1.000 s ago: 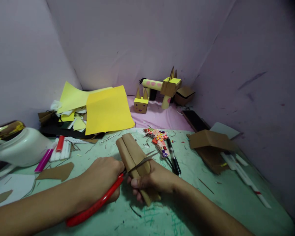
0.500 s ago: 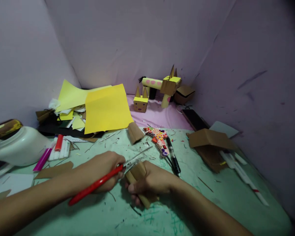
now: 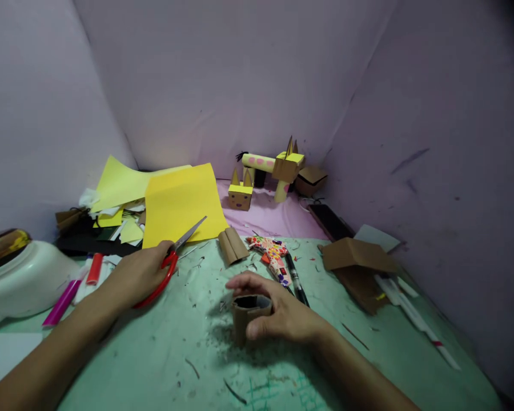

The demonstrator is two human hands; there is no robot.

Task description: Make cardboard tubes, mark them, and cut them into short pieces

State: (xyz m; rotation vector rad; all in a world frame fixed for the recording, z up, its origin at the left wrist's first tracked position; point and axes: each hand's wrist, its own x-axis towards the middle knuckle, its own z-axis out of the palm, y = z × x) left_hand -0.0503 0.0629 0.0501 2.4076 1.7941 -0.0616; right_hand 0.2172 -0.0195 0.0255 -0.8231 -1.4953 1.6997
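My left hand (image 3: 143, 271) is closed around the red handles of a pair of scissors (image 3: 171, 260). The scissors' blades point up and right, over the lower edge of a yellow sheet of paper (image 3: 184, 200). A short brown cardboard tube (image 3: 242, 322) stands upright near the middle of the table, its open end up. Curved round that tube is my right hand (image 3: 282, 311), thumb on the near side and fingers behind it, the index finger raised off the rim. Beyond it lies a second cardboard tube (image 3: 232, 246) on its side.
A flower-patterned glue gun (image 3: 272, 254) and a black marker (image 3: 297, 279) lie past my right hand. Small cardboard animal figures (image 3: 240, 197) stand at the back. Folded cardboard (image 3: 357, 257) is at the right, a white pot (image 3: 29, 279) at the left. Scraps litter the green tablecloth (image 3: 154, 359).
My left hand has drawn the scissors away from the tube, to the left. The tube in my right hand has gone from tilted to upright on the table, and my right fingers have loosened.
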